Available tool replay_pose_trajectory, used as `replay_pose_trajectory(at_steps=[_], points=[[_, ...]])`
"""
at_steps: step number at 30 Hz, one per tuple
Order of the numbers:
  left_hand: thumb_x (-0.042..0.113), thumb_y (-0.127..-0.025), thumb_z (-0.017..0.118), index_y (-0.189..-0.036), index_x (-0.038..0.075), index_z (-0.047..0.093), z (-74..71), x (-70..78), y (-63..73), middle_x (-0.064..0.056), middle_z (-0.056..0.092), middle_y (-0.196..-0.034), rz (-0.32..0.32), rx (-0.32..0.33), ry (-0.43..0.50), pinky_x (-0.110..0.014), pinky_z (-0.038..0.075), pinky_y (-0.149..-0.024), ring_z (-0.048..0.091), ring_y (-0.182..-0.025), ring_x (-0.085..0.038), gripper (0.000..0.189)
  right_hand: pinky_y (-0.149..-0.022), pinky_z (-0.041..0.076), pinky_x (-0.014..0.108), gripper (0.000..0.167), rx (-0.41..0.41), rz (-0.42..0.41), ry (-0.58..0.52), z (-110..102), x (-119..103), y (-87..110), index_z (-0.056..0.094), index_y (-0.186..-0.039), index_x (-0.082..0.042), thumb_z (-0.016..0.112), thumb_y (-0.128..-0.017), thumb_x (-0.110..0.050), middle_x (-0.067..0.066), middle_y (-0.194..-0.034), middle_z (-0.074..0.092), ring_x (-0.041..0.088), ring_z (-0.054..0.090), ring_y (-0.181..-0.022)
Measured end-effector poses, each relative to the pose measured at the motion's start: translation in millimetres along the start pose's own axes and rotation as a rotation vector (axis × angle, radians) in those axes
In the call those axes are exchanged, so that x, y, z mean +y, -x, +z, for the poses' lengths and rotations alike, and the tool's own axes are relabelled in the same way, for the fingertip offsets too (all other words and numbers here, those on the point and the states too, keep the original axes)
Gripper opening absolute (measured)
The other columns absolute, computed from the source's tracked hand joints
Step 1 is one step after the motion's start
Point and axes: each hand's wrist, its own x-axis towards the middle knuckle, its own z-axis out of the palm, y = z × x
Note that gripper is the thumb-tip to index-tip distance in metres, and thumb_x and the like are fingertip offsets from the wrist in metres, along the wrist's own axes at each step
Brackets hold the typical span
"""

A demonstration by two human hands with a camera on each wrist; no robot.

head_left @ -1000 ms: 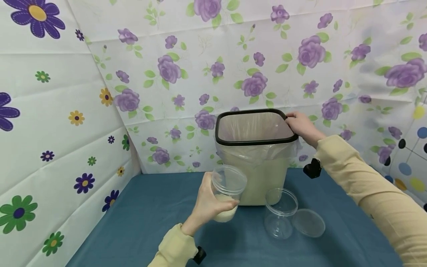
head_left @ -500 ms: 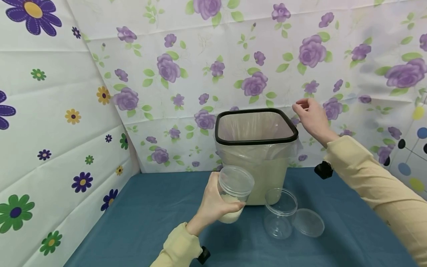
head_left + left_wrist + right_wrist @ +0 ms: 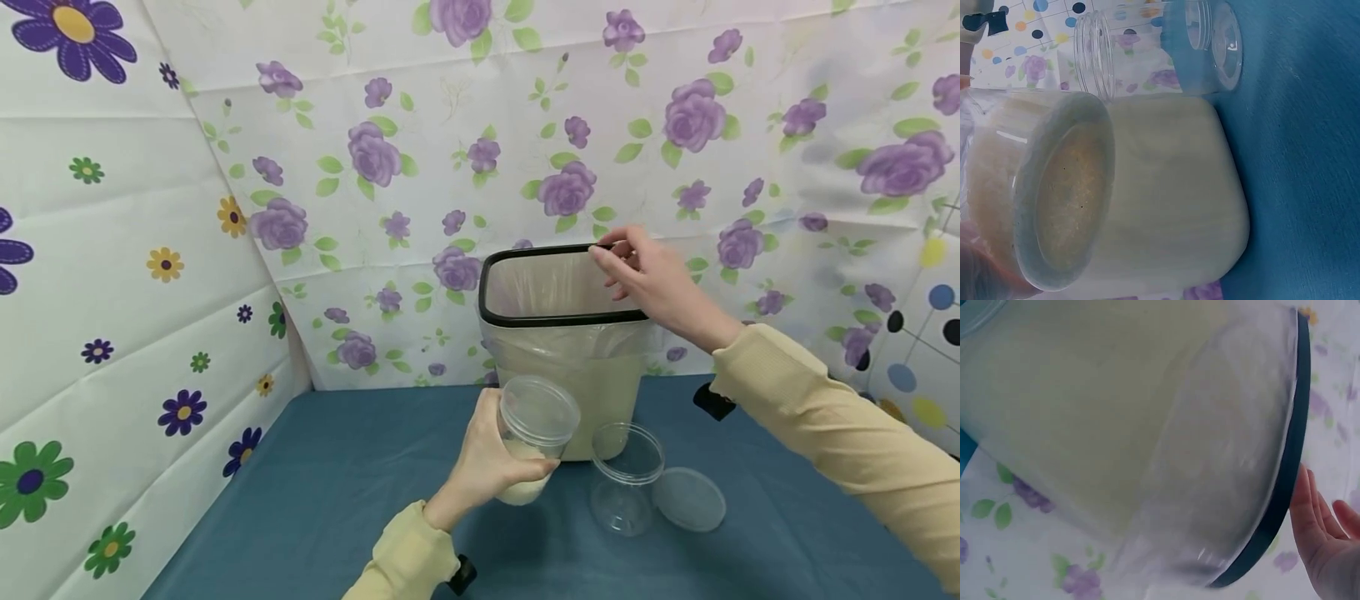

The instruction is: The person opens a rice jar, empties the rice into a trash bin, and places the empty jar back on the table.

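Centrally, the left hand [image 3: 480, 462] grips a clear jar [image 3: 538, 410] with pale contents, slightly tilted and raised above the blue worktop [image 3: 352, 475], in front of a bag-lined bin [image 3: 600, 379]. The right hand [image 3: 660, 279], fingers loosely bent around nothing, lies at the right of the bin's black rim [image 3: 547, 321]; contact cannot be determined. A second clear jar [image 3: 628, 479] stands upright just beside a flat lid [image 3: 690, 500].

No readable text or labels anywhere.
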Motion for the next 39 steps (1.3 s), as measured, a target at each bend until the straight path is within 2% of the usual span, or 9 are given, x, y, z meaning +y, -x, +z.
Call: replay_pose_trajectory(at_steps=[5,11,17,21,24,29,36,39], points=[[0.026,-0.059,0.085,-0.114,0.011,0.042,0.5,1.6,-1.0,0.003,0.041,-0.105,0.014,-0.002,-0.013,-0.034,0.041,-0.077,0.044,-0.092,-0.013,0.070,-0.069,0.047,0.035,0.047,-0.076,-0.031,0.060,12,-13,3.6,0.048,-0.120,-0.004,0.048,-0.092,-0.042,0.010,-0.100,0.056,0.023,0.057,-0.083],[0.027,-0.059,0.085,-0.114,0.012,0.042,0.8,2.1,-0.9,0.004,0.041,-0.105,0.008,-0.009,-0.023,-0.034,0.040,-0.077,0.043,-0.092,-0.013,0.071,-0.077,0.044,0.036,0.037,-0.038,-0.175,0.129,18,-25,9.5,0.055,-0.114,-0.002,0.053,-0.092,-0.033,0.006,-0.100,0.056,0.018,0.055,-0.088],[0.026,-0.058,0.085,-0.115,0.012,0.042,1.1,5.1,-1.9,0.003,0.040,-0.106,-0.010,-0.012,-0.026,-0.034,0.040,-0.078,0.044,-0.093,-0.013,0.072,-0.070,0.046,0.032,0.025,-0.074,-0.292,0.090,25,-33,16.9,0.058,-0.108,-0.005,0.057,-0.091,-0.022,0.000,-0.092,0.057,0.012,0.055,-0.082],[0.023,-0.059,0.084,-0.117,0.011,0.040,1.5,7.6,-2.7,0.001,0.040,-0.107,-0.023,-0.026,-0.014,-0.035,0.040,-0.078,0.044,-0.093,-0.014,0.074,-0.064,0.046,0.029,0.024,-0.150,-0.361,0.095,33,-40,21.6,0.058,-0.107,-0.007,0.062,-0.088,-0.020,-0.004,-0.084,0.057,0.007,0.054,-0.074],[0.024,-0.059,0.084,-0.118,0.011,0.040,1.4,8.8,-3.0,0.001,0.039,-0.108,-0.027,-0.031,-0.013,-0.036,0.040,-0.079,0.043,-0.094,-0.014,0.075,-0.063,0.046,0.029,0.032,-0.262,-0.331,0.120,38,-44,24.9,0.056,-0.111,-0.007,0.061,-0.087,-0.028,-0.005,-0.084,0.057,0.007,0.055,-0.074],[0.026,-0.059,0.084,-0.118,0.011,0.039,0.2,11.0,-2.9,0.002,0.038,-0.109,-0.025,-0.038,-0.019,-0.035,0.040,-0.079,0.043,-0.096,-0.014,0.075,-0.067,0.046,0.031,0.054,-0.446,-0.195,0.171,45,-46,32.0,0.051,-0.122,-0.008,0.055,-0.086,-0.048,-0.004,-0.091,0.057,0.009,0.057,-0.078],[0.026,-0.060,0.084,-0.119,0.011,0.039,-0.9,13.8,-2.8,0.001,0.037,-0.109,-0.013,-0.051,-0.043,-0.034,0.042,-0.077,0.044,-0.095,-0.015,0.076,-0.066,0.046,0.029,0.069,-0.599,-0.115,0.289,51,-46,39.0,0.042,-0.134,-0.016,0.049,-0.082,-0.060,0.002,-0.104,0.051,0.007,0.054,-0.078],[0.028,-0.060,0.084,-0.118,0.011,0.039,-1.0,15.3,-3.2,0.002,0.036,-0.109,-0.012,-0.053,-0.057,-0.033,0.042,-0.076,0.044,-0.094,-0.014,0.076,-0.069,0.045,0.032,0.072,-0.648,-0.095,0.324,53,-46,42.0,0.039,-0.137,-0.019,0.049,-0.080,-0.063,0.001,-0.108,0.048,0.010,0.052,-0.080]])
